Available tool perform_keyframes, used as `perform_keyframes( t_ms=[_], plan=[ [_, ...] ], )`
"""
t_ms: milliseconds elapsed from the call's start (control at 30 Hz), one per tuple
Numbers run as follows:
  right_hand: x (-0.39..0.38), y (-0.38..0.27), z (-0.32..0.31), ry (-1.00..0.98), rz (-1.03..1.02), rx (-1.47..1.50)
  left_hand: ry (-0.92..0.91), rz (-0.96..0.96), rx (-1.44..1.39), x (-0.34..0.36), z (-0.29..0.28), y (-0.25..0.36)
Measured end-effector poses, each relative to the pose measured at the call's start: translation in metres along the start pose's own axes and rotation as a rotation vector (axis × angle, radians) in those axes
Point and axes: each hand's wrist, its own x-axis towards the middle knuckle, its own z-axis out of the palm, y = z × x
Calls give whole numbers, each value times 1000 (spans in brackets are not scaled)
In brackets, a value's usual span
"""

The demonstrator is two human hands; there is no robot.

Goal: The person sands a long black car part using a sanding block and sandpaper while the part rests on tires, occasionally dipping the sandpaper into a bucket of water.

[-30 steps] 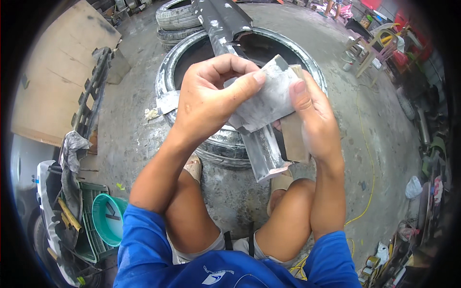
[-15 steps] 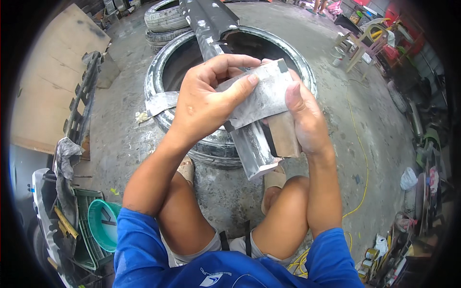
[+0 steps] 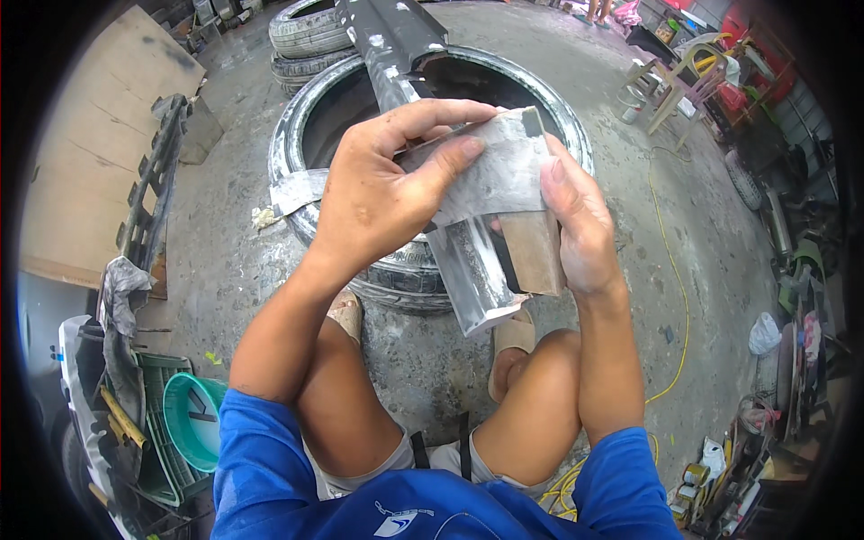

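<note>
My left hand (image 3: 373, 184) is closed on the left part of a worn grey sheet that looks like sandpaper (image 3: 499, 171), thumb on top and fingers behind. My right hand (image 3: 580, 220) grips the right side of a flat tan block (image 3: 533, 252), its thumb pressing the sheet's right edge against it. The sheet lies across the block's upper part. Below the hands, a long black panel with whitish patches (image 3: 389, 67) rests across a tire (image 3: 286, 148). Its near end (image 3: 472, 274) shows under the sheet, left of the block. My right fingers are mostly hidden behind the block.
A grey strip (image 3: 299, 191) lies on the tire's left rim. More tires (image 3: 310, 36) are stacked beyond. At left are a teal basin (image 3: 193, 418), a green crate (image 3: 157, 450) and a large board (image 3: 103, 144). A yellow cord (image 3: 670, 261) and plastic chair (image 3: 679, 90) are at right.
My left hand has shifted slightly left. The sheet's lower edge has moved up and turned more level, showing more of the panel's near end. The right hand stays on the block.
</note>
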Motion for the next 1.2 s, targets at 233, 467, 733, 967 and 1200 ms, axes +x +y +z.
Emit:
perform_keyframes(
  t_ms=[233, 467, 733, 967, 1200],
  plan=[
    [0, -3, 3, 12, 20, 7, 1, 46, -9, 3, -5, -8],
    [-3, -3, -1, -54, 13, -12, 40, 94, 76, 1, -1, -10],
    [-5, -4, 0, -57, -32, -1, 83, 268, 260, 1, 2, -3],
    [-4, -3, 0, -13, -17, 9, 37, 235, 71, 2, 3, -10],
    [-4, -2, -12, -201, -44, 104, -96, 319, -189, 9, -19, -29]
  ],
)
